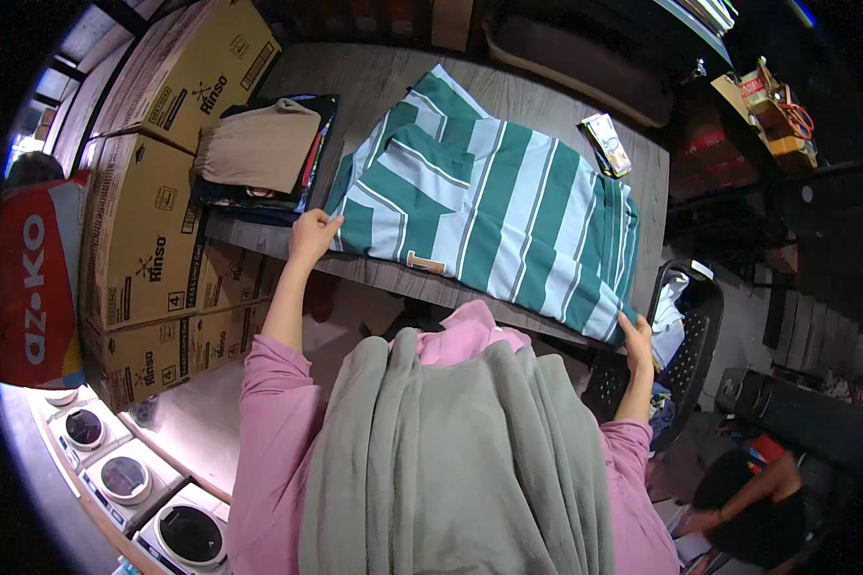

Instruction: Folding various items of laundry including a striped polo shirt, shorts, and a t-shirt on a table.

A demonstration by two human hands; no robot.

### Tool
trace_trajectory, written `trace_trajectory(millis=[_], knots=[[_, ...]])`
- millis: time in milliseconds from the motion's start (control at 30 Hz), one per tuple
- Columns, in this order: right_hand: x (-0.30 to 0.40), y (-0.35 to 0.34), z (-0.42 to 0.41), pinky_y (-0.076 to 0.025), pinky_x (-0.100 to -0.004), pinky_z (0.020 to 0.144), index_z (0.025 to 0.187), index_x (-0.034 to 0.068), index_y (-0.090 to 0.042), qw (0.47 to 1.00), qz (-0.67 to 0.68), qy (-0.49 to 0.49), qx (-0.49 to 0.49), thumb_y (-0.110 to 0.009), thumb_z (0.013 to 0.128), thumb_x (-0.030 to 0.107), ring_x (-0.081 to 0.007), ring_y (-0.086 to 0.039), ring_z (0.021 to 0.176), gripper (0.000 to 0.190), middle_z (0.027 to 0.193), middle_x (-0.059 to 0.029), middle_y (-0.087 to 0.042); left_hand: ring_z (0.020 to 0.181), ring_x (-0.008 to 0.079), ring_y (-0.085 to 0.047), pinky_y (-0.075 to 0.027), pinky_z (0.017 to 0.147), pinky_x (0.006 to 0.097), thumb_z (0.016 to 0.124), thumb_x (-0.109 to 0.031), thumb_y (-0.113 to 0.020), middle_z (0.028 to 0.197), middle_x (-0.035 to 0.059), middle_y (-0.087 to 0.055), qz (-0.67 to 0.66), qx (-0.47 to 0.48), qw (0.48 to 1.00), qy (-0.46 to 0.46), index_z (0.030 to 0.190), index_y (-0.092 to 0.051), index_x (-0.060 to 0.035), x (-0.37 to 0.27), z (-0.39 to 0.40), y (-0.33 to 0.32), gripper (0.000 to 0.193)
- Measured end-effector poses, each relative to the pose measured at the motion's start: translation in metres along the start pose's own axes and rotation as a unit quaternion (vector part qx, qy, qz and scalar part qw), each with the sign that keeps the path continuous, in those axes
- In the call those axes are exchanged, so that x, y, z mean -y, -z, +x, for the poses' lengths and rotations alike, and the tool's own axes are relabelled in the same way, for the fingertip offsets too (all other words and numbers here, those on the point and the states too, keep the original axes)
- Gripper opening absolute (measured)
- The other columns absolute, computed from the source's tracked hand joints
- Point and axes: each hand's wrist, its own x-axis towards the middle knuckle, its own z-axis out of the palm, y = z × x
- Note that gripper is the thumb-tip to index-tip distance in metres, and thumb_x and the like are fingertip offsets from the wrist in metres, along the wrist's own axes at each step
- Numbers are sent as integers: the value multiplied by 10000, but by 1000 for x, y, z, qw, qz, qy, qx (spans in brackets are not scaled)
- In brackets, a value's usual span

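A green and pale-blue striped shirt (489, 194) lies spread on the grey wood-grain table (546, 93), its near edge by the table's front. My left hand (314, 233) pinches the shirt's left near corner between thumb and fingers. At the opposite end, my right hand (634, 338) grips the right near corner, beside the table's front edge. An orange letter shows on the near part of the cloth. The fabric is partly doubled over, with a sleeve at the left lying across it.
A stack of folded clothes (266, 144) stands left of the shirt, against stacked cardboard boxes (151, 237). A small packet (608, 144) lies at the back right. A black chair (697, 316) holding clothes is at right; another person (751, 496) is lower right. Front-loading washing machines (126, 481) line the lower left.
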Motion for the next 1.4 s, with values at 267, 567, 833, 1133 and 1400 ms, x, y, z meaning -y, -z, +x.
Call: trace_trajectory(millis=[267, 567, 833, 1133, 1400], knots=[[84, 7, 25, -385, -235, 657, 798, 7, -551, 963, -63, 234, -119, -584, 924, 190, -62, -438, 730, 224, 759, 31, -519, 606, 51, -470, -360, 528, 219, 798, -312, -736, 675, -42, -579, -198, 117, 971, 62, 759, -676, -52, -1, 18, 33, 270], [168, 21, 58, -413, -261, 614, 868, -2, -593, 904, -80, 370, -200, -518, 968, 245, -86, -452, 646, 277, 697, -13, -557, 569, 86, -447, -364, 508, 248, 929, -344, -572, 664, -5, -521, -296, -38, 953, -54, 861, -571, -18, -58, 48, 81, 333], [44, -7, 47, -417, -509, 592, 877, 31, -531, 873, -339, 297, -188, -509, 951, 292, -477, -570, 735, 273, 766, -274, -596, 755, 379, -616, -456, 664, 410, 918, -230, -558, 785, 236, -611, -57, -90, 994, -36, 874, -556, 20, 31, -41, 2, 253], [8, -20, 11, -453, -499, 641, 1031, 3, -540, 870, -288, 311, -251, -510, 950, 246, -470, -590, 786, 258, 852, -284, -617, 820, 431, -583, -442, 686, 509, 970, -309, -440, 834, 220, -622, 123, -134, 983, -13, 951, -476, -58, 8, -74, -7, 254], [-24, -21, 0, -482, -445, 791, 1206, -19, -498, 897, -221, 306, -228, -539, 904, 83, -401, -613, 947, 321, 1076, -271, -601, 808, 420, -601, -456, 682, 511, 954, -326, -470, 817, 212, -627, 172, -130, 976, 9, 944, -475, -69, 18, -70, -21, 257]])
